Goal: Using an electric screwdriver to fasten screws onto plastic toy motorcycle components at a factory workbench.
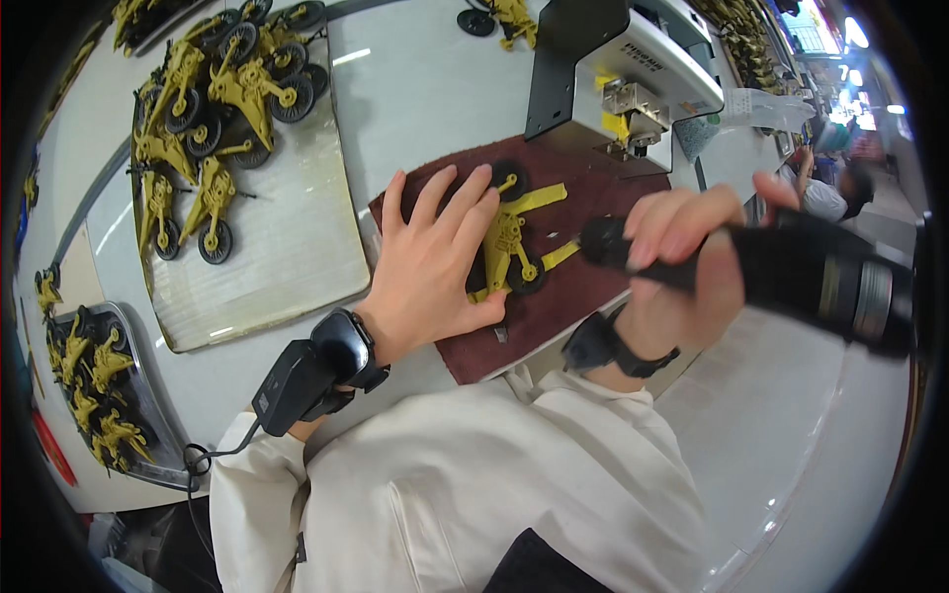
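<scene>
A yellow toy motorcycle with black wheels lies on its side on a maroon cloth. My left hand is spread across its left side, the fingers near the upper wheel and the thumb against the lower end, holding it against the cloth. Part of the toy is hidden under that hand. My right hand is wrapped round a black electric screwdriver, blurred by motion. The screwdriver's front end points left toward the toy, just off its right side. Yellow tape strips lie beside the toy.
A black-and-white screw feeder stands behind the cloth. To the left, a pale board bears several yellow toy motorcycles. A metal tray with more stands at lower left. Another person sits far right.
</scene>
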The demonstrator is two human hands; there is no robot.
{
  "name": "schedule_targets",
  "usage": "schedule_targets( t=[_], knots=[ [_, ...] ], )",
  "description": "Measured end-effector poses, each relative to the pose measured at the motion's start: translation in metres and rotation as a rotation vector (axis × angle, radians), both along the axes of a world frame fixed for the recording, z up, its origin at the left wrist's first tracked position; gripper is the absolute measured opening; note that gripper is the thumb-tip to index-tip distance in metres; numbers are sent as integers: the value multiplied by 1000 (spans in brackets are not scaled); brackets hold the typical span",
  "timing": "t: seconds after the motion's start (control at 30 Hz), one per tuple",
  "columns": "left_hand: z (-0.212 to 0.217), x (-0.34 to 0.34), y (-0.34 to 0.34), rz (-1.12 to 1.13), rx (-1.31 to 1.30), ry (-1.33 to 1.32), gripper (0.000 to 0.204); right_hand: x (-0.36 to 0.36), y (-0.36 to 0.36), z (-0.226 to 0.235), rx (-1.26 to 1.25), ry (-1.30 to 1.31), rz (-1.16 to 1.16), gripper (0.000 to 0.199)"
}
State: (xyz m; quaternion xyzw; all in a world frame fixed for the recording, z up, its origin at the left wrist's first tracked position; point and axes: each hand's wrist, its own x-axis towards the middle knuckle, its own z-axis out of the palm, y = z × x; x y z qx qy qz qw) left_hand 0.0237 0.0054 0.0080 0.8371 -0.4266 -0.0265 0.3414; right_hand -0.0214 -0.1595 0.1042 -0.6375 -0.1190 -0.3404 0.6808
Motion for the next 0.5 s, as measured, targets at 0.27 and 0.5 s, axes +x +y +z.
schedule_targets(
  t=[0.27, 0.5],
  knots=[
    [-3, 2, 2, 7, -12, 31, 78, 4, 12, -17, -43, 10, 32, 62],
    [-6, 1, 1, 6, -20, 62, 78, 16, 15, -32, 7, 128, -45, 50]
  ],
)
